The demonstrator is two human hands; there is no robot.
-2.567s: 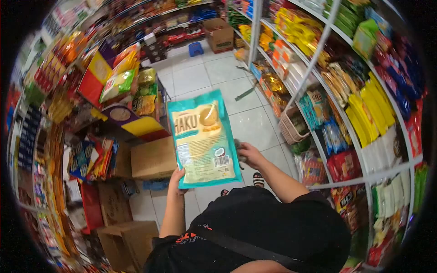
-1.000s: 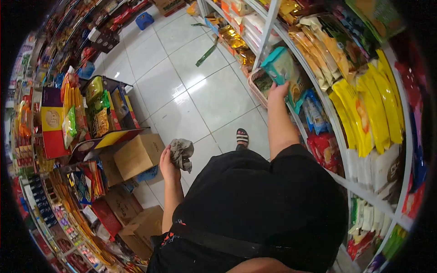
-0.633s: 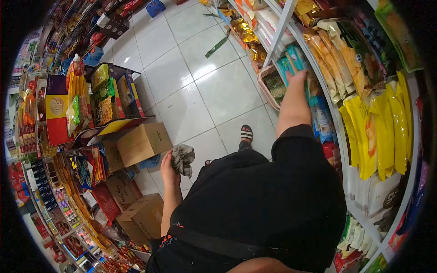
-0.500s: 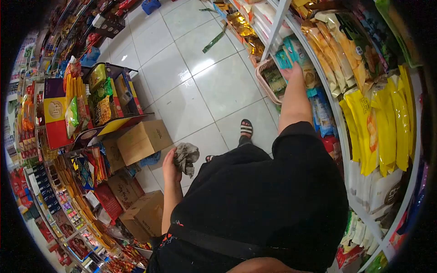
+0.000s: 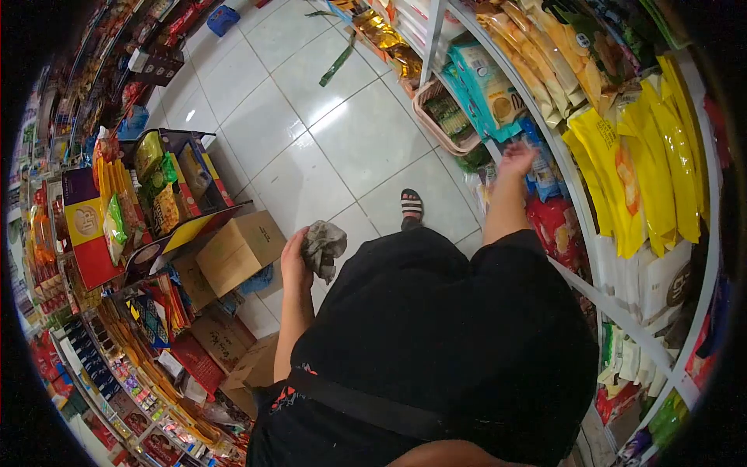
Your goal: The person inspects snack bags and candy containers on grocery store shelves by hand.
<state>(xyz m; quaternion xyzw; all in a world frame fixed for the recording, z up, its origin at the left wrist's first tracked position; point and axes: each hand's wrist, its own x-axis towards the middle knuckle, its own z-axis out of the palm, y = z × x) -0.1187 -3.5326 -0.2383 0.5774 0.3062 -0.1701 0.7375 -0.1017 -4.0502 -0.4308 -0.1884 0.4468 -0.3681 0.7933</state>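
Observation:
A crumpled grey cloth (image 5: 324,247) is bunched in my left hand (image 5: 294,263), which hangs over the floor at my side. On the other side, my right hand (image 5: 517,159) reaches to the lower shelf with its fingers apart and nothing in them. Its fingertips are right at the blue packets (image 5: 546,173). Just beyond it lie teal packs (image 5: 489,89) in a stack, beside a pink basket (image 5: 426,117) with green-wrapped packets in it. Red packs (image 5: 554,226) sit below the blue ones, nearer to me.
Yellow bags (image 5: 650,156) fill the upper shelf at right, behind a pale metal shelf frame (image 5: 572,167). A cardboard box (image 5: 241,247) and a snack display (image 5: 89,222) stand at left. A green strip (image 5: 337,66) lies on the tiled floor (image 5: 334,152).
My right hand has left the teal packs and moved nearer to me, down to the blue packets. The teal packs now show in full. My left hand still holds the cloth.

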